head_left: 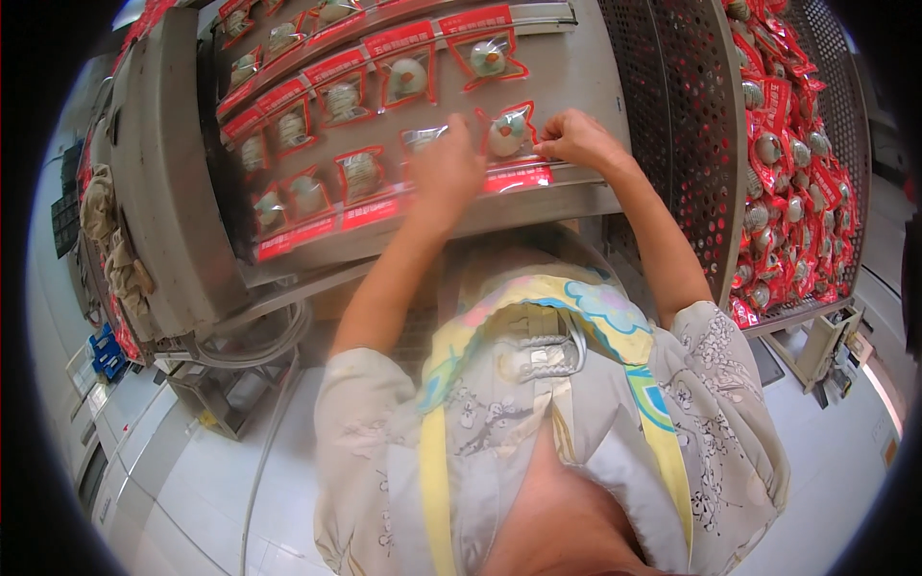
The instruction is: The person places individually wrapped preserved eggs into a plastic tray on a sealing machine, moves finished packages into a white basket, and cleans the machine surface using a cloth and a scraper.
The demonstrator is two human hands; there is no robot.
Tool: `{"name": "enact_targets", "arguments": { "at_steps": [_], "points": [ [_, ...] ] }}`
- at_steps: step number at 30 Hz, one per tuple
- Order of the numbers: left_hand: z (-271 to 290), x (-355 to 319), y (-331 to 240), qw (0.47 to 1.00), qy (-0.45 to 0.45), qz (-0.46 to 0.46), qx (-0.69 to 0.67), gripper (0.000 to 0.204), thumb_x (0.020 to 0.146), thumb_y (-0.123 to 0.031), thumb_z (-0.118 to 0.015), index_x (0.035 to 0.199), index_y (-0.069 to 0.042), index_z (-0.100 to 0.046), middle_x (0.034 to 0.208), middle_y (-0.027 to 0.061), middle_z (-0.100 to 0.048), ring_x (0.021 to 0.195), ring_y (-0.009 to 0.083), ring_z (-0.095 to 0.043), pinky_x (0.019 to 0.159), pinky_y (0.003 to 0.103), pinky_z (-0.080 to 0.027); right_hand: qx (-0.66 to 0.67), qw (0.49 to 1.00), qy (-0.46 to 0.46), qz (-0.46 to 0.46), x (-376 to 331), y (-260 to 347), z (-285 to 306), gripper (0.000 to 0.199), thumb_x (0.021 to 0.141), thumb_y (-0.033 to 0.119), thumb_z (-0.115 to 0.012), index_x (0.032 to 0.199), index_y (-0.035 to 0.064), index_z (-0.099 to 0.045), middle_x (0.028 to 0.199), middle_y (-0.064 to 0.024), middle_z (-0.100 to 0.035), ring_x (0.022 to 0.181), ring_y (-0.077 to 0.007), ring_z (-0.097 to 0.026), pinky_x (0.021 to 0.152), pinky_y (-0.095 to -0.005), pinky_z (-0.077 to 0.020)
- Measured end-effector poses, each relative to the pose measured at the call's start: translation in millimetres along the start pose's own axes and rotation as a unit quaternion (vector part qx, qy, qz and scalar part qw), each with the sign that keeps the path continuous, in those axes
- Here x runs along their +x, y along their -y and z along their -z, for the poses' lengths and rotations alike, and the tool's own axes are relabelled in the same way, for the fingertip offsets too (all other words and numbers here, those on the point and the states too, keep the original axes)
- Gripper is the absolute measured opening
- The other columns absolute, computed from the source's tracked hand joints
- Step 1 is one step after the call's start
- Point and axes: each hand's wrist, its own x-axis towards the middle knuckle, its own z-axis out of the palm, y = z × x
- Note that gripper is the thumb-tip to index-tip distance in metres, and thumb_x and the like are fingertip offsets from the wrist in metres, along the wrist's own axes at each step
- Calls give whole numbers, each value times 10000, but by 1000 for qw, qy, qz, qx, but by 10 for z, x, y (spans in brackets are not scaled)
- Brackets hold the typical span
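Clear pouches with red edges, each holding a pale egg, lie in rows on a metal machine bed (538, 86). My right hand (581, 142) pinches the right edge of a pouch with a pale greenish egg (507, 134) at the front row's right end. My left hand (447, 168), smeared by motion, is over the neighbouring egg pouch (423, 140) and partly covers it. Its fingers are too blurred to show a grip. Further left in the same row lies another egg pouch (360, 175).
A raised metal bar (226, 192) bounds the bed on the left. To the right stands a perforated crate (715, 154), with a heap of red egg pouches (792, 182) beyond its wall. Cloth gloves (120, 245) hang at the far left. A hose (274, 350) runs below the machine.
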Motion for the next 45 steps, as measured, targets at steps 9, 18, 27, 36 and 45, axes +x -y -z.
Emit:
{"name": "enact_targets", "arguments": {
  "at_steps": [9, 18, 27, 36, 45],
  "points": [
    [-266, -363, -93, 935, -130, -326, -49, 245, 721, -70, -643, 962, -102, -619, 850, 45, -575, 809, 241, -582, 651, 358, -495, 26, 998, -55, 4, 45, -147, -110, 258, 766, 277, -646, 901, 59, -678, 789, -128, -663, 778, -266, -632, 701, -360, -483],
    [-48, -777, 160, 931, -212, -267, -133, 275, 664, -85, -711, 922, -97, -616, 894, 76, -574, 826, 283, -561, 714, 388, -477, 54, 909, -245, 333, -490, 158, -324, 266, 706, 263, -727, 839, 68, -604, 825, -97, -566, 765, -306, -581, 685, -409, -466],
    [-195, -996, 547, 923, -244, -276, -110, 154, 685, 10, -589, 814, -70, -611, 802, 82, -574, 768, 285, -569, 659, 369, -473, -113, 891, -189, 397, -534, 244, -636, 198, 706, 202, -712, 750, 56, -585, 802, -83, -549, 778, -283, -547, 694, -382, -443],
    [-681, -2058, 1266, 938, -124, -170, -277, 254, 774, -45, -641, 1021, -60, -589, 804, 105, -596, 697, 278, -595, 602, 344, -484, 63, 912, -108, 390, -785, 1256, -1244, 136, 752, 121, -709, 768, 24, -614, 711, -76, -570, 610, -202, -561, 556, -300, -457],
    [-654, -3085, 2902, 911, -216, 44, -348, 330, 784, -77, -644, 1107, -77, -575, 860, 79, -633, 732, 210, -626, 667, 293, -502, 60, 731, 120, 669, -989, 4187, -3032, 196, 733, 197, -713, 863, 92, -609, 818, -70, -559, 707, -255, -577, 607, -346, -475]
  ]
}}
